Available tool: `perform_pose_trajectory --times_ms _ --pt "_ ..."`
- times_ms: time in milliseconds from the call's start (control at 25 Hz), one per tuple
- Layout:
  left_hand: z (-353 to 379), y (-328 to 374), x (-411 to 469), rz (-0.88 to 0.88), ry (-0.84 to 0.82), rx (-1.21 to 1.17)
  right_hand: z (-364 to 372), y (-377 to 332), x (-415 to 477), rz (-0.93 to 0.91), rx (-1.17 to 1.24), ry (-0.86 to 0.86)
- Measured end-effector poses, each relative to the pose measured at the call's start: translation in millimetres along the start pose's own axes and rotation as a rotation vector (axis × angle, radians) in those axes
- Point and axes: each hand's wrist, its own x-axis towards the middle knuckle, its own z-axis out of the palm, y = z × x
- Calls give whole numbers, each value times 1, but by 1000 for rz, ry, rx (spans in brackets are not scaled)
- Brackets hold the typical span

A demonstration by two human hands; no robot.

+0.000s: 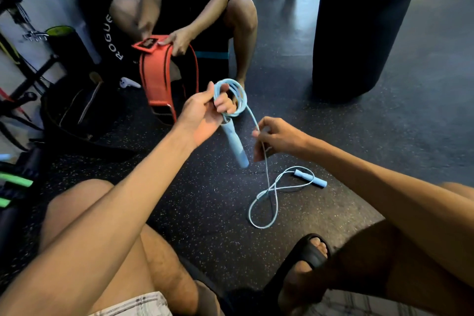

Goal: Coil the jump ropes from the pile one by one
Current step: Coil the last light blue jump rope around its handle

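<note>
The left hand (pixel 205 115) grips the coiled part of the blue rope (pixel 266 177), one handle (pixel 234 145) hanging below. The right hand (pixel 275 137) pinches the cord just right of it; the rest lies looped on the floor (pixel 384 136) nearer, with the other handle (pixel 310 178).

1. "ROGUE": white block capitals on a black surface (pixel 102 33) at the upper left of the view, just beside the seated person's knee. The word runs upward at a slant, with the R lowest and the E highest. Whether the surface is a pad or a bag cannot be told.
2. A small white mark (pixel 135 61) just below the R, at the edge of the red lifting belt (pixel 156 72); too small to read.
3. A dark patch (pixel 147 42) on the belt's upper end carries a pale marking, too blurred to read.
</note>
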Motion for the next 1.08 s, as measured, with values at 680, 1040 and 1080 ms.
perform_pose_trajectory --times_ms 680,1040,1080 --pt "-16 -18 6 140 108 1134 -4 -20 -1 -442 -363 143" --pt "0 -12 -8 -347 -259 791 -17 -18 5 -439 -359 425" --pt "0 -10 -8 -377 -295 692 -18 -18 6 -415 -327 431"
